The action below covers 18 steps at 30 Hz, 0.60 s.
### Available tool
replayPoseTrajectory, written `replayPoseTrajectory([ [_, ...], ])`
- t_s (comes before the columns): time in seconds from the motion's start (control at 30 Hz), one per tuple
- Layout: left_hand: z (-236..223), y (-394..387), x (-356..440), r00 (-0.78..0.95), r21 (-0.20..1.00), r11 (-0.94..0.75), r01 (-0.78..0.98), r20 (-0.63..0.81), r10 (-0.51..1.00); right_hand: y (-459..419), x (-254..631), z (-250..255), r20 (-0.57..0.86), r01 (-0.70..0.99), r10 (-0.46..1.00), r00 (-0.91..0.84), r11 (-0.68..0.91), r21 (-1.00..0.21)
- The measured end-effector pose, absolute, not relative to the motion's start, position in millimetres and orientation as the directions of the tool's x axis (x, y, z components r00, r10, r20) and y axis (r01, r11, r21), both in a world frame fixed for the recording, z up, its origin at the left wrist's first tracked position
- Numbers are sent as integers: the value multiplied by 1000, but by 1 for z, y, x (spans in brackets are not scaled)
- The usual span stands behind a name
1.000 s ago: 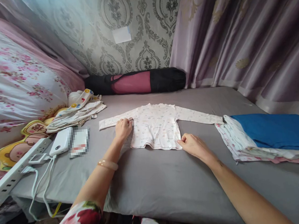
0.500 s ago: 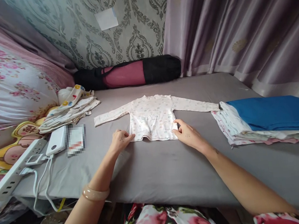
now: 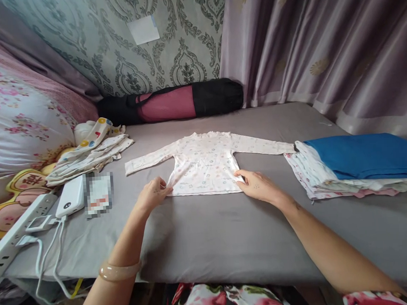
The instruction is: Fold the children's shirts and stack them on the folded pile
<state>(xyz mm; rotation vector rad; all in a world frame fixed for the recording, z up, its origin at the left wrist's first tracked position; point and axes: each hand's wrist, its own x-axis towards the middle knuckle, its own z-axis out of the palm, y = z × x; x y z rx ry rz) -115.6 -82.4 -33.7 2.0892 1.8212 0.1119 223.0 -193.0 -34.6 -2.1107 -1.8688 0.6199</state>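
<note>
A small white long-sleeved shirt [image 3: 204,164] with a pale print lies spread on the grey sheet [image 3: 226,234], its collar away from me and both sleeves stretched out sideways. My left hand [image 3: 153,193] pinches the left bottom corner of the hem. At the opposite corner, my right hand [image 3: 258,185] grips the fabric between thumb and fingers. Between the two hands the hem runs nearly straight. The right cuff reaches the edge of a stack of folded clothes [image 3: 316,175], which has a blue folded cloth [image 3: 367,155] on top.
Loose light-coloured clothes [image 3: 92,153] lie at the left, near a white power bank [image 3: 70,195], a blurred-out packet [image 3: 99,194] and a power strip [image 3: 17,235] with cables. A black and maroon long bag [image 3: 168,103] rests along the wall.
My left hand has drawn its hem corner outward to the left. The shirt's lower part is wider, and the wrinkle in the hem has flattened. My right hand still grips its corner.
</note>
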Motion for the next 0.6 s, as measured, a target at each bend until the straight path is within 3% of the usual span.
replayPoseTrajectory([
  [0.17,-42,-72,-96,357,284,-368,885,92,929,-186,219,-25,-81,927,992,98,-120,-356],
  [0.37,-65,-68,-11,707,329,-730,600,210,676,-156,175,-44,51,938,980,-192,198,-283],
  [0.6,-84,-50,18,642,242,-681,691,228,732,-116,156,-67,-48,953,994,-103,84,-292],
])
